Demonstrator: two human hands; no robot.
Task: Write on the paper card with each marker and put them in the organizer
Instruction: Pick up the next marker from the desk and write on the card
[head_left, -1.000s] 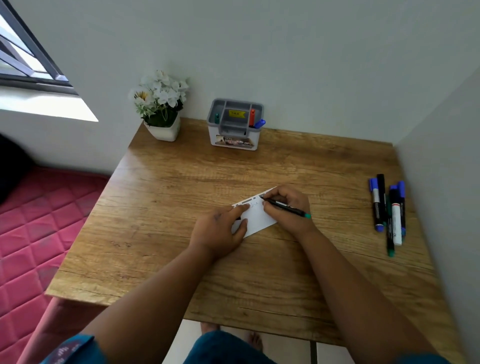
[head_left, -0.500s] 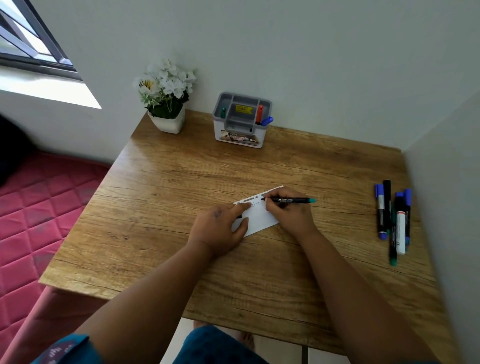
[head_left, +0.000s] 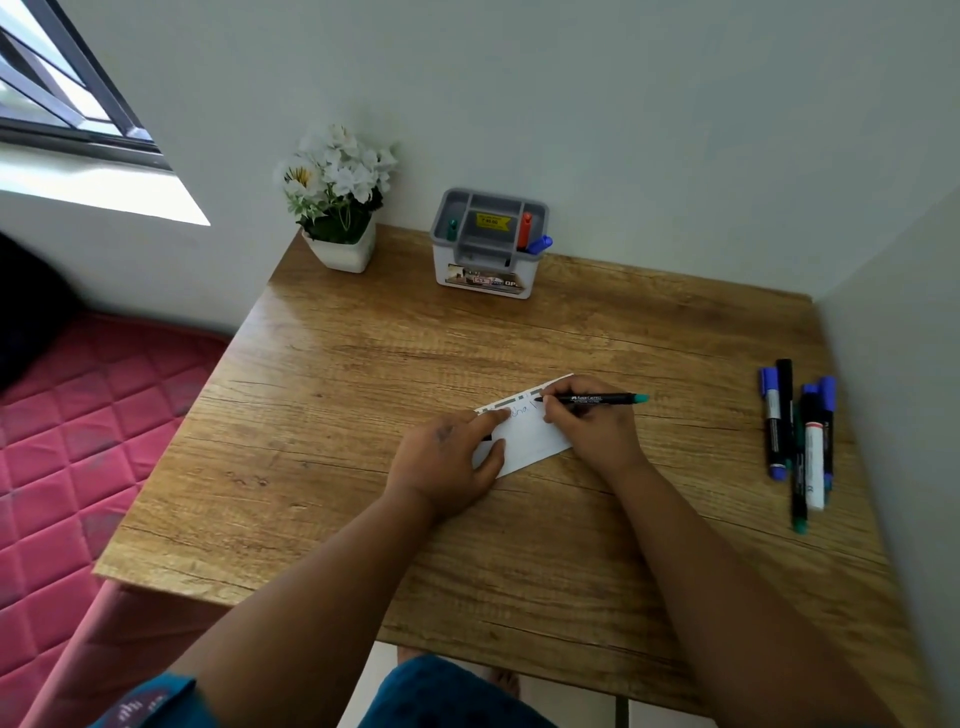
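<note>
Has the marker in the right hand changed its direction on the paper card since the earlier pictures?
Yes. The marker swung its green end up, toward the organizer; it now lies level.

Home corner; mattress (head_left: 78, 431), flowerpot (head_left: 340, 208)

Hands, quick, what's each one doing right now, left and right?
Left hand: open, fingers flat, pressing the paper card down on the table.
Right hand: gripping the green-capped marker, tip on the card.

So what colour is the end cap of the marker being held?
Teal-green, on a black-barrelled marker that the right hand grips; head view.
</note>
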